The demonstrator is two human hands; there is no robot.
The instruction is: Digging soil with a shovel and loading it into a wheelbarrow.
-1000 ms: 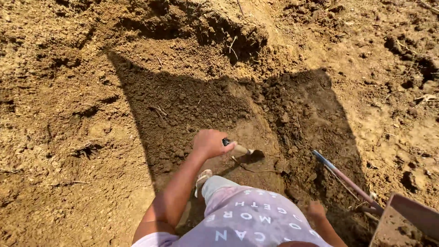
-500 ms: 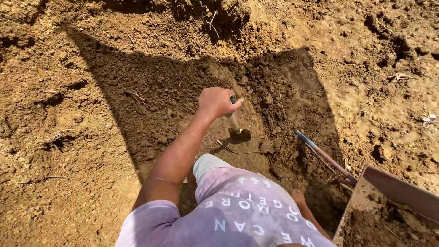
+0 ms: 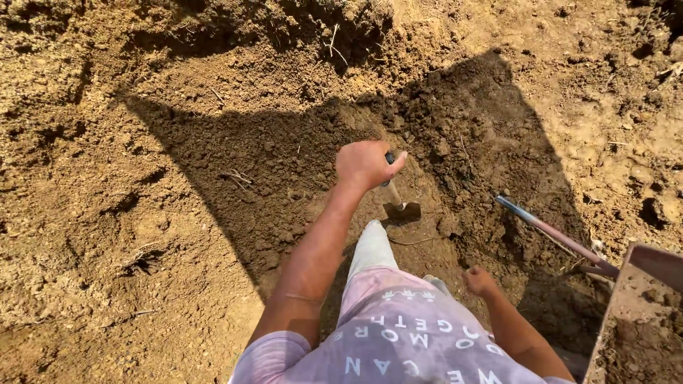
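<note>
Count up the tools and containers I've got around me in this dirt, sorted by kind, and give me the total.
Small digging tool held in left hand: 1
Long-handled tool lying beyond right hand: 1
Soil-caked metal container: 1
Total: 3

Left hand (image 3: 364,163) lifts the small digging tool (image 3: 395,193) higher, handle more upright; its blade sits nearer the leg (image 3: 373,249) now.

— Where is the left arm?
— Stretched forward and nearly straight, the left hand (image 3: 366,163) closed in a fist with the knuckles up and the thumb pointing right.
— And the right?
— Bent low beside the body, forearm angled inward. The right hand (image 3: 480,282) is loosely curled near the knee, fingers tucked; whether it grips anything cannot be told.
</note>
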